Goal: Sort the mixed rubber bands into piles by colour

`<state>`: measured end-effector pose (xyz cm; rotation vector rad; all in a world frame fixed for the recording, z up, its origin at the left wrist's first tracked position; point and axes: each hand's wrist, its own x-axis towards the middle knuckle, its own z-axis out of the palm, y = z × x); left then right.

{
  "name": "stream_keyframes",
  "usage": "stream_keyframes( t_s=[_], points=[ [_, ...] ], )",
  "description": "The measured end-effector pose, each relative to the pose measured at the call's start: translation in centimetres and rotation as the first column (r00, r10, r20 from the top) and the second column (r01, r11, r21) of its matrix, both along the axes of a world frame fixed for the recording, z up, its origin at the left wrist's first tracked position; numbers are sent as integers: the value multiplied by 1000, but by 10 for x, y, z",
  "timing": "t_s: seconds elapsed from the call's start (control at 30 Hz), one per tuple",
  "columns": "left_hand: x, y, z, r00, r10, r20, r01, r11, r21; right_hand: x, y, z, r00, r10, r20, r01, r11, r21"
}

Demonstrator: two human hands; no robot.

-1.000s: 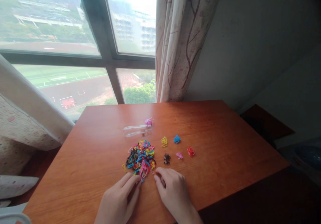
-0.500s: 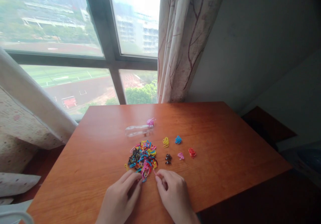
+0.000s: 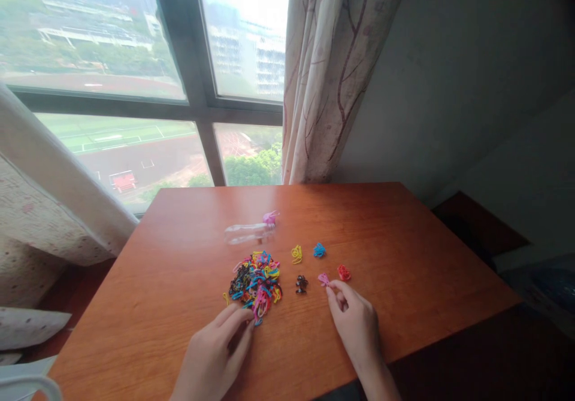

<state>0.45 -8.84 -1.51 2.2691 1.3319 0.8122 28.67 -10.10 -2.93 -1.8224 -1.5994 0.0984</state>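
Observation:
A heap of mixed coloured rubber bands (image 3: 254, 281) lies mid-table. At its near edge my left hand (image 3: 220, 344) has thumb and forefinger pinched on a pinkish rubber band (image 3: 256, 315); the fingertips partly cover it. Farther right, my right hand (image 3: 353, 314) is closed in a pinch on a pink rubber band, its tips touching the small pink pile (image 3: 323, 279). Around that lie small single-colour piles: black bands (image 3: 301, 284), yellow bands (image 3: 297, 254), blue bands (image 3: 319, 249) and red bands (image 3: 344, 272).
Behind the heap lies a clear plastic bag-like item (image 3: 247, 233) with a purple bundle (image 3: 270, 218) at its right end. The wooden table (image 3: 188, 257) stands against a window, with a patterned curtain (image 3: 323, 78) beside it. The table's right edge borders a dark area.
My right hand has moved right and away from me, from the mixed heap's near edge to the pink pile, carrying a pink band. My left hand has stayed at the heap.

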Motion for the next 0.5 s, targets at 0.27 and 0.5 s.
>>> stream_keyframes(
  t_s=[0.27, 0.5],
  points=[
    [1, 1, 1, 1000, 5, 14, -6, 1000, 15, -2, -2, -1, 999, -4, 50, 4, 1000, -9],
    [0, 1, -1, 1000, 1, 5, -1, 1000, -1, -1, 0, -2, 994, -11, 109, 12, 1000, -11]
  ],
)
